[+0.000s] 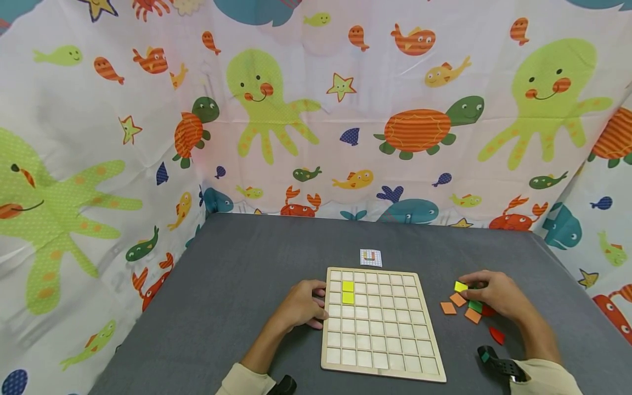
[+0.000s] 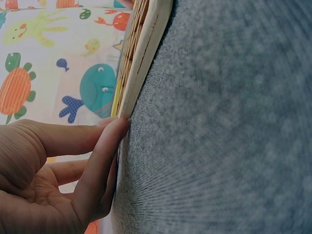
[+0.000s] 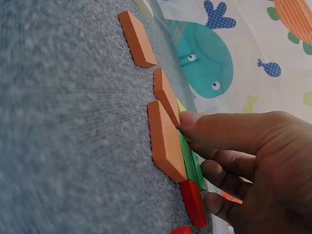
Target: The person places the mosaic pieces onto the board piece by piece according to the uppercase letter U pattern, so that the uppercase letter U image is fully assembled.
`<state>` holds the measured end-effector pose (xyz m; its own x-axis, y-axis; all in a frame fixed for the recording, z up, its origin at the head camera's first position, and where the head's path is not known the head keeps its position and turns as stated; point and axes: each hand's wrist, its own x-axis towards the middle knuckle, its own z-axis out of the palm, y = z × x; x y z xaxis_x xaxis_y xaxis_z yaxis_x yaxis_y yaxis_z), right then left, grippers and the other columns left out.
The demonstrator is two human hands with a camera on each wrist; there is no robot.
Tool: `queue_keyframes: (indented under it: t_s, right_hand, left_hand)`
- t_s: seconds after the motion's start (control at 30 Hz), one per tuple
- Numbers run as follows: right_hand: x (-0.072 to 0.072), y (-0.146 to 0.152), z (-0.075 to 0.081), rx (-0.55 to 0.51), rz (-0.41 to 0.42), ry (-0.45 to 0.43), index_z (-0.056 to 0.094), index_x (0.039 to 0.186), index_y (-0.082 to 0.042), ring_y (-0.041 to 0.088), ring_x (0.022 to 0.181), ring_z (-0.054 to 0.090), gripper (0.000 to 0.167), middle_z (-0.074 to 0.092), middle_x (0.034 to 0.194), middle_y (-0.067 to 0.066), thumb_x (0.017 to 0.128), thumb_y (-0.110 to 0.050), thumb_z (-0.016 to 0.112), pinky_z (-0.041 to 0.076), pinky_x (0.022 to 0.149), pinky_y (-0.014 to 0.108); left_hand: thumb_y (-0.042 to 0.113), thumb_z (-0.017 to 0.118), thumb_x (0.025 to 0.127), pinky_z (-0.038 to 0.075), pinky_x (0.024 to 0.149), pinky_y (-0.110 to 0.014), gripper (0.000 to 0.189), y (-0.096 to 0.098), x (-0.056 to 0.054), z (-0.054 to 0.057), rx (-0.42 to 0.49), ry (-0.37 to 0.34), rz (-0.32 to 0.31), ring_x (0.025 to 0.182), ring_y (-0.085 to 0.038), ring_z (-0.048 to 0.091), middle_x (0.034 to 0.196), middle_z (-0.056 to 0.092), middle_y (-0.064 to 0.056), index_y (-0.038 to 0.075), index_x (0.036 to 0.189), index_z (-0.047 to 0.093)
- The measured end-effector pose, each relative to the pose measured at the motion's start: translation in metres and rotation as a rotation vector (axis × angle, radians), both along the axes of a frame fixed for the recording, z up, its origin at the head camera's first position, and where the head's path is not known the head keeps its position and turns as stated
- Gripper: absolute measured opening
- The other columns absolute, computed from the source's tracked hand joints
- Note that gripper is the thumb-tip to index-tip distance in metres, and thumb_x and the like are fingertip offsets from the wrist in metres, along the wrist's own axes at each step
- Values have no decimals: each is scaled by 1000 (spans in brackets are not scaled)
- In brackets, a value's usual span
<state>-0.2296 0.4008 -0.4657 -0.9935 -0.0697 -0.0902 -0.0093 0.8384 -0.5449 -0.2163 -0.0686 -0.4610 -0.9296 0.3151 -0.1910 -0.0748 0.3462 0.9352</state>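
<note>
A wooden grid board (image 1: 375, 323) lies flat on the grey table, with two yellow square tiles (image 1: 348, 292) in neighbouring cells near its upper left. My left hand (image 1: 303, 304) holds the board's left edge; in the left wrist view, fingertips (image 2: 122, 122) meet at the rim. Right of the board, my right hand (image 1: 496, 293) pinches a yellow square tile (image 1: 461, 286) between thumb and fingers. Beneath and around that hand are orange tiles (image 1: 473, 315), a green tile (image 1: 475, 306) and red pieces (image 1: 497, 335). Fingers partly hide the green and red ones.
A small card (image 1: 371, 258) with a coloured pattern on a grid lies just beyond the board. Behind the grey table (image 1: 237, 274) hangs a curtain (image 1: 306, 66) printed with sea animals. A black strap device (image 1: 501, 365) sits at the right wrist.
</note>
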Motion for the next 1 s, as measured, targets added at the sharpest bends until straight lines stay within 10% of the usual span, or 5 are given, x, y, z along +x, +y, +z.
queue_keyframes:
  t_s: [1.0]
  right_hand:
    - [0,-69,20,-174,109,94,78,123,-12,21,95,55,36,68,114,8,95,-34,81,51,66,29]
  left_hand:
    - [-18,79,79,67,57,-38,70,0,0,-1,2,3,1,88,-23,68,118,61,-18,-6,144,58]
